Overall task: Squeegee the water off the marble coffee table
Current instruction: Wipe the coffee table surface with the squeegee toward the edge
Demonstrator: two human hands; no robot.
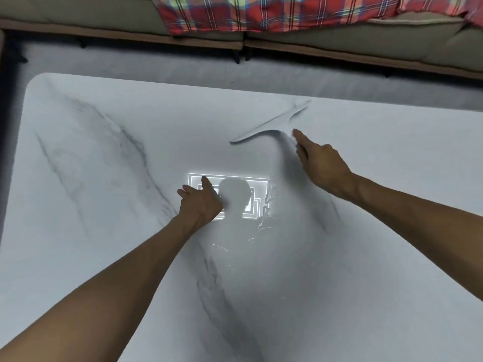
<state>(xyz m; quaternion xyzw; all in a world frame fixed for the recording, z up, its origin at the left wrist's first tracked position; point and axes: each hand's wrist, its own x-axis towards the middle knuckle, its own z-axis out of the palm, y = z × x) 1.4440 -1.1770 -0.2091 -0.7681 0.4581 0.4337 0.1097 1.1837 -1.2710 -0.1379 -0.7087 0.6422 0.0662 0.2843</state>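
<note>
A white marble coffee table (104,152) with grey veins fills most of the view. A pale grey squeegee (271,124) rests on it toward the far right, its wide blade running diagonally. My right hand (321,163) is shut on the squeegee's handle, index finger stretched along it toward the blade. My left hand (202,202) lies flat on the table near the middle, fingers apart, holding nothing. Thin streaks and beads of water (266,205) glint beside a bright reflection of a ceiling light.
A beige sofa (339,43) with a red plaid blanket (261,14) runs along the far side. Grey floor (156,64) lies between the sofa and the table's far edge. The table's rounded far-left corner (39,79) is in view.
</note>
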